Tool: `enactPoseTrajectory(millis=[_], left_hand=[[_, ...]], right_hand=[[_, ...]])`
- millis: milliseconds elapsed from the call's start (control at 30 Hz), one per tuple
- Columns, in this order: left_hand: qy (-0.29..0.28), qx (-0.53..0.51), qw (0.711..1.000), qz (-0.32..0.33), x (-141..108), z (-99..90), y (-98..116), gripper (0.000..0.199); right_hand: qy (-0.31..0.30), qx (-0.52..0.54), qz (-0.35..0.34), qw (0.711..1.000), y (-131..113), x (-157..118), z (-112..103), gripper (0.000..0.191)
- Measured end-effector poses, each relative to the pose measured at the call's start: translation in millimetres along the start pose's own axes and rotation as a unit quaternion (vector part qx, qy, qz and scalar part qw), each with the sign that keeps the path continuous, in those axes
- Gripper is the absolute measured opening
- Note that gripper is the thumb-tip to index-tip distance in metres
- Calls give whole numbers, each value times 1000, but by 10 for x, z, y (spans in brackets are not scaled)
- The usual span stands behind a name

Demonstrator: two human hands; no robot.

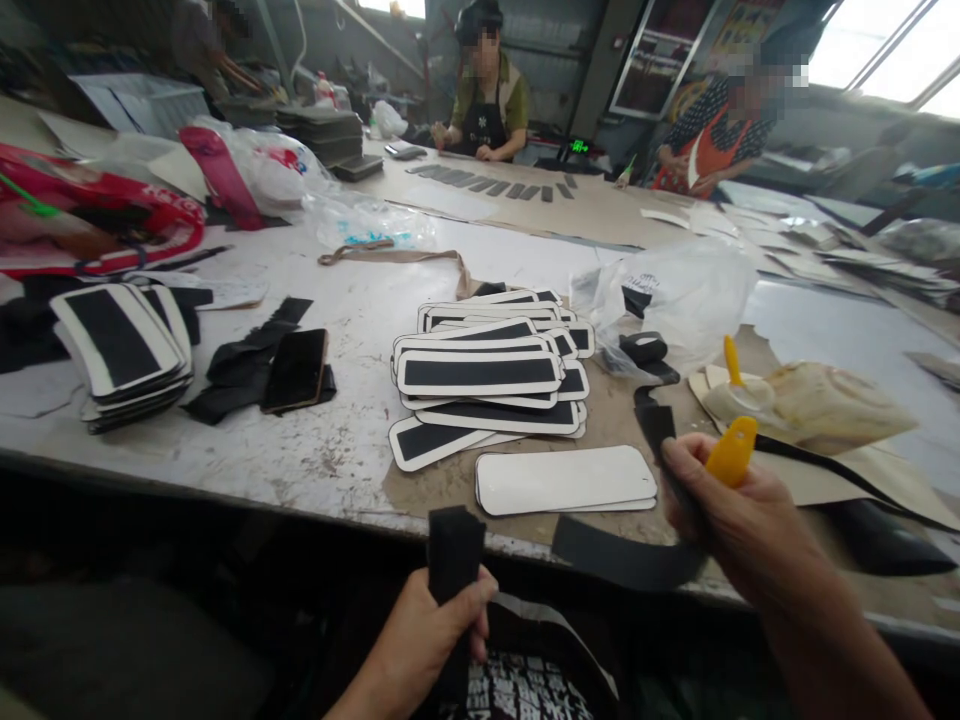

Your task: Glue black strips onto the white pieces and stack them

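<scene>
My left hand (457, 610) is closed around a bundle of black strips (454, 550) in front of the table edge. At the right, my right hand (720, 490) holds a yellow-handled tool (732, 452) together with a black strip (658, 430). Another length of black strip (626, 555) curves from below that hand over the table edge. Between and beyond my hands lies a heap of white-edged pieces with black centres (480, 372). Nearer to me are plain white pieces (566, 480), stacked with rounded corners.
On the left are a stack of white-edged pieces (116, 335), black strips (229, 370) and a phone (296, 370). A clear plastic bag (682, 300) and a glue-stained container (817, 400) sit at the right. Two people (487, 100) (712, 140) work across the table.
</scene>
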State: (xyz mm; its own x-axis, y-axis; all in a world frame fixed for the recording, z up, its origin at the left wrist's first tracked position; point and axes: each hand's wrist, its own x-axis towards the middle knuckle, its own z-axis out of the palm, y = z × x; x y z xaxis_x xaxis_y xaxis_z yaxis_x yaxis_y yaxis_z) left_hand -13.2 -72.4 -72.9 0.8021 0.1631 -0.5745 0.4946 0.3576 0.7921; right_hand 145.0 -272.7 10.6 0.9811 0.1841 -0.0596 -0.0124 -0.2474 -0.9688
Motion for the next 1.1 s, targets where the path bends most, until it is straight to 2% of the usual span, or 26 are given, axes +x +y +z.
enactPoseTrajectory(millis=[67, 133, 200, 300, 400, 467, 700, 1100], left_hand=[[65, 1, 998, 15, 71, -74, 143, 42], [93, -1, 995, 28, 193, -100, 281, 50], [87, -3, 996, 24, 341, -87, 380, 53], [69, 7, 998, 8, 544, -58, 444, 41], [51, 27, 998, -10, 665, -62, 453, 24], [39, 40, 998, -22, 704, -77, 452, 25], [30, 53, 997, -43, 740, -95, 472, 29], [46, 58, 996, -53, 730, -47, 549, 32]], right_hand=[[-105, -102, 25, 989, -62, 90, -134, 37], [-224, -165, 19, 960, -77, 181, -107, 36], [-312, -206, -13, 927, -46, 281, 60, 32], [-383, -264, -51, 884, 44, 443, 412, 24], [-410, -341, -90, 841, 136, 592, 703, 15], [-411, -401, -116, 811, 188, 669, 825, 11], [-445, -510, -127, 725, 234, 799, 991, 21], [-447, -545, -149, 694, 219, 827, 1079, 23]])
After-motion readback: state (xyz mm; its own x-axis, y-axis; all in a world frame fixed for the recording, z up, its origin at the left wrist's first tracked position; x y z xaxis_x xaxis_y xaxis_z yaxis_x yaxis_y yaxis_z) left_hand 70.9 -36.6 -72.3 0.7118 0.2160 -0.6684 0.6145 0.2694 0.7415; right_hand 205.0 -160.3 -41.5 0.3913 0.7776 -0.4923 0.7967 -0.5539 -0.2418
